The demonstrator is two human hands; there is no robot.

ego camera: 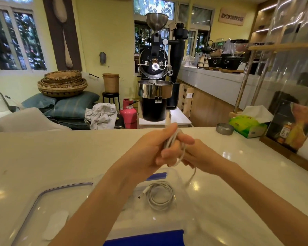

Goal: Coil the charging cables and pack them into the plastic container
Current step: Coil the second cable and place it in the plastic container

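Gripping white cable (174, 139), left hand (155, 146); right hand (201, 155) pinching loop.

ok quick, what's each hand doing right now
Left hand: grips the partly coiled white cable, plug end sticking up.
Right hand: fingers inside the cable loops, but the grip cannot be told.

a big white counter (43, 157) holds everything. on it sit a clear plastic box (182, 185), a clear lid (48, 196) beside the box, a small round metal dish (224, 129) and a green tissue pack (247, 126) far back.
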